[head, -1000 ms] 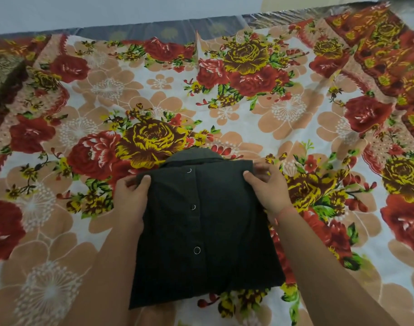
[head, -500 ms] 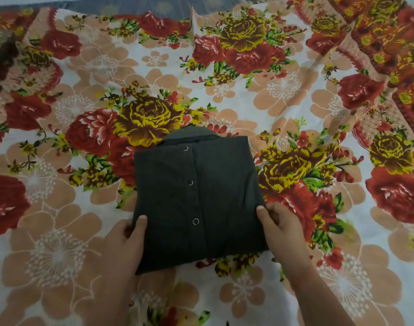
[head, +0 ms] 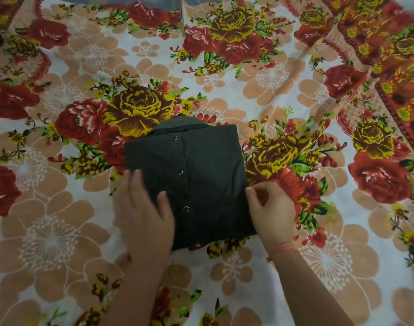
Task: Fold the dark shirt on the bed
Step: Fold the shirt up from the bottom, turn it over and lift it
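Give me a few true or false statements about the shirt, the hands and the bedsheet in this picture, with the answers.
1. The dark shirt is folded into a compact rectangle. True.
2. The left hand lies flat on the shirt. True.
3. The shirt is spread out with both sleeves extended. False: no sleeves stick out.
4. The right hand is at the shirt's right edge. True.
5. The bedsheet is plain white. False: it carries a floral print.
6. The shirt's collar points toward the person. False: it is at the far end.

dark charcoal shirt (head: pixel 208 165); bedsheet (head: pixel 295 267) white with red, yellow, peach flowers.
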